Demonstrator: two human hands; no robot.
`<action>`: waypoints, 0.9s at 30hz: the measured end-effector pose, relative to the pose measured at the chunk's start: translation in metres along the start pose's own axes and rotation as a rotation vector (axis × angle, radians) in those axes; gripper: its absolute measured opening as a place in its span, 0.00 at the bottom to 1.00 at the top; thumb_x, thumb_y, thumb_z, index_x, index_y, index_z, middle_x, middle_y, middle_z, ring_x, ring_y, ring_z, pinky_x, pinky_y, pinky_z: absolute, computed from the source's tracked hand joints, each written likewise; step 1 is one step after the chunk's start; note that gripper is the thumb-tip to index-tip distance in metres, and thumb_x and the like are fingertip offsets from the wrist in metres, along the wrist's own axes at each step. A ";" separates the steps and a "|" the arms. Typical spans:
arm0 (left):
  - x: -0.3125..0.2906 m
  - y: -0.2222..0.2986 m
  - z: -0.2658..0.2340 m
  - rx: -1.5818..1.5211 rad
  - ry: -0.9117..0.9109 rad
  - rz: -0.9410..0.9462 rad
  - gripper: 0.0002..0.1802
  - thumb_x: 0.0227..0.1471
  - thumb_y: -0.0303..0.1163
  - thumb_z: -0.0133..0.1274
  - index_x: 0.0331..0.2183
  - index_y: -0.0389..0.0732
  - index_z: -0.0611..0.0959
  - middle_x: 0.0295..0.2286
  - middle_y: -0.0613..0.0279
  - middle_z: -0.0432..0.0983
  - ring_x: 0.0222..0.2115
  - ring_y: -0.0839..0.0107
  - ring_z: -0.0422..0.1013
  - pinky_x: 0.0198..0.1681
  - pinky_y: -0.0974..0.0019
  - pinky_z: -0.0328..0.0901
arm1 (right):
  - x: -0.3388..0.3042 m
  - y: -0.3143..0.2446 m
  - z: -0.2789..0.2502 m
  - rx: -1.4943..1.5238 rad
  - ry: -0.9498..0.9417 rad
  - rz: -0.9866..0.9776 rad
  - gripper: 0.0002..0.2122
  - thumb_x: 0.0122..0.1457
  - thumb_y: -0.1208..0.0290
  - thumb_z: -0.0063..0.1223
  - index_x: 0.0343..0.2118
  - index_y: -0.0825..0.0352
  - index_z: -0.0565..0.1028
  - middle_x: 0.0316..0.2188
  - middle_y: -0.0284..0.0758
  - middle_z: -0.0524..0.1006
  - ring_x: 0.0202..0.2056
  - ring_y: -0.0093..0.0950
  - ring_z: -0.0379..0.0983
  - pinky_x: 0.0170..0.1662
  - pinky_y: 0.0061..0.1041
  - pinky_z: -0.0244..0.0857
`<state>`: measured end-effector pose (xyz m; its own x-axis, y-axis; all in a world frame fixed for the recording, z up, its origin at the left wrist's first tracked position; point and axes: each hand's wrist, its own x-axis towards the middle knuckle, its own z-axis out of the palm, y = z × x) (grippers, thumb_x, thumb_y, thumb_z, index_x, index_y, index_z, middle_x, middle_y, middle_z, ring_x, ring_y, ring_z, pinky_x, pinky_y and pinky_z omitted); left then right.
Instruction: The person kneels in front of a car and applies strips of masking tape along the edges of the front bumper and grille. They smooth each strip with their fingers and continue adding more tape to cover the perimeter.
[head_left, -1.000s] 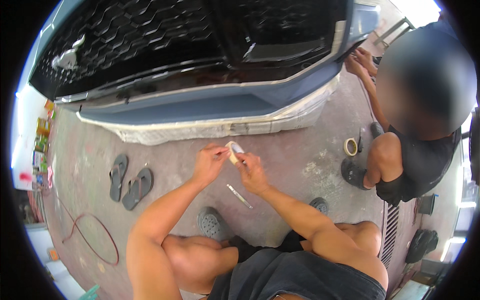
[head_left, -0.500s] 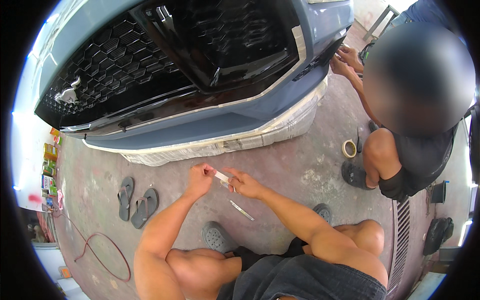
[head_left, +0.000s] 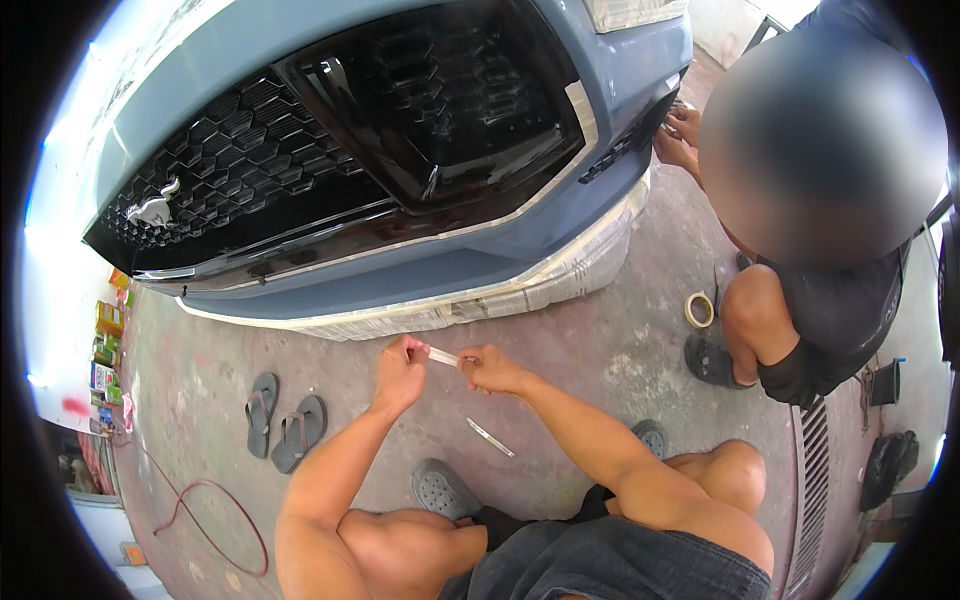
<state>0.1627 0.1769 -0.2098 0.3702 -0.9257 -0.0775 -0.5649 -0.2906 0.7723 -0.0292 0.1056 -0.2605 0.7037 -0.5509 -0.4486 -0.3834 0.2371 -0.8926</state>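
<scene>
The left hand's (head_left: 402, 367) grip is pinched tight on one end of a pale tape strip (head_left: 443, 356). The strip lies between both hands, its long axis running right and slightly nearer to the right hand (head_left: 492, 370), whose fingers curl around the other end. The bumper (head_left: 500, 238) lies beyond, the left hand slightly closer.
</scene>
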 end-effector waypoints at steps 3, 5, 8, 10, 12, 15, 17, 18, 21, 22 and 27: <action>0.008 0.000 -0.010 -0.174 -0.011 -0.032 0.10 0.57 0.31 0.59 0.29 0.34 0.79 0.24 0.60 0.77 0.27 0.76 0.71 0.30 0.64 0.64 | -0.002 -0.010 -0.002 0.096 0.014 -0.011 0.12 0.64 0.62 0.52 0.42 0.64 0.80 0.23 0.32 0.78 0.17 0.19 0.69 0.20 0.24 0.60; 0.009 0.018 -0.016 -0.338 -0.136 -0.052 0.11 0.57 0.31 0.60 0.35 0.35 0.76 0.29 0.62 0.78 0.30 0.77 0.70 0.32 0.66 0.66 | -0.008 -0.019 -0.003 0.205 -0.009 0.018 0.12 0.64 0.60 0.54 0.41 0.63 0.80 0.22 0.32 0.78 0.17 0.19 0.70 0.21 0.23 0.60; 0.005 0.010 -0.005 -0.465 -0.151 0.024 0.24 0.52 0.24 0.64 0.41 0.37 0.65 0.36 0.52 0.77 0.35 0.72 0.74 0.37 0.67 0.70 | -0.017 -0.043 -0.003 0.200 -0.031 0.021 0.14 0.65 0.57 0.54 0.41 0.63 0.80 0.23 0.31 0.78 0.20 0.19 0.72 0.23 0.23 0.62; 0.001 0.025 -0.009 -0.444 -0.201 0.006 0.29 0.49 0.21 0.66 0.42 0.40 0.60 0.38 0.48 0.76 0.38 0.70 0.76 0.39 0.68 0.71 | -0.022 -0.045 -0.007 0.217 -0.055 0.002 0.15 0.66 0.56 0.53 0.42 0.64 0.80 0.24 0.31 0.78 0.21 0.20 0.73 0.25 0.22 0.62; 0.001 0.026 -0.008 -0.457 -0.195 0.027 0.30 0.50 0.21 0.66 0.42 0.40 0.59 0.36 0.47 0.76 0.36 0.70 0.76 0.37 0.69 0.71 | -0.024 -0.047 -0.007 0.216 -0.063 -0.016 0.16 0.67 0.56 0.52 0.43 0.65 0.79 0.25 0.31 0.79 0.22 0.20 0.73 0.26 0.22 0.63; -0.001 0.030 -0.012 -0.298 -0.164 0.021 0.29 0.49 0.22 0.65 0.41 0.39 0.59 0.32 0.49 0.77 0.33 0.71 0.77 0.33 0.69 0.70 | -0.027 -0.054 -0.006 0.182 -0.056 -0.007 0.16 0.67 0.57 0.51 0.43 0.66 0.79 0.26 0.32 0.80 0.23 0.20 0.74 0.26 0.23 0.63; -0.002 0.035 -0.013 -0.196 -0.125 0.025 0.29 0.49 0.22 0.66 0.40 0.39 0.60 0.29 0.51 0.77 0.30 0.72 0.77 0.31 0.68 0.70 | -0.028 -0.063 -0.005 0.152 -0.041 0.024 0.15 0.67 0.59 0.51 0.43 0.67 0.79 0.27 0.34 0.80 0.23 0.21 0.75 0.26 0.23 0.64; -0.003 0.037 -0.012 -0.178 -0.101 0.038 0.29 0.49 0.22 0.66 0.40 0.39 0.60 0.27 0.53 0.77 0.29 0.72 0.77 0.29 0.68 0.69 | -0.027 -0.063 -0.004 0.165 -0.016 0.027 0.14 0.67 0.60 0.51 0.43 0.67 0.79 0.27 0.34 0.80 0.23 0.21 0.76 0.26 0.23 0.65; -0.004 0.039 -0.010 -0.137 -0.048 0.051 0.28 0.48 0.25 0.66 0.41 0.38 0.63 0.25 0.51 0.78 0.26 0.67 0.77 0.28 0.62 0.69 | -0.023 -0.059 -0.002 0.195 0.033 0.008 0.13 0.66 0.63 0.52 0.42 0.69 0.79 0.27 0.37 0.81 0.23 0.23 0.77 0.26 0.25 0.67; -0.005 0.039 -0.010 -0.125 -0.034 0.051 0.28 0.48 0.27 0.66 0.42 0.37 0.64 0.25 0.49 0.78 0.25 0.64 0.77 0.28 0.59 0.69 | -0.023 -0.059 -0.001 0.198 0.028 -0.014 0.13 0.66 0.63 0.53 0.41 0.69 0.79 0.26 0.37 0.81 0.23 0.24 0.78 0.26 0.25 0.67; -0.006 0.049 -0.014 -0.149 -0.030 0.036 0.24 0.49 0.24 0.63 0.40 0.38 0.65 0.22 0.49 0.77 0.22 0.60 0.77 0.26 0.59 0.69 | -0.026 -0.066 -0.001 0.128 0.044 -0.019 0.13 0.65 0.65 0.53 0.40 0.71 0.80 0.25 0.39 0.82 0.23 0.25 0.79 0.25 0.27 0.69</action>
<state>0.1431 0.1718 -0.1627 0.3277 -0.9425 -0.0651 -0.4610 -0.2196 0.8598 -0.0228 0.1039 -0.1902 0.6819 -0.5906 -0.4316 -0.2886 0.3250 -0.9006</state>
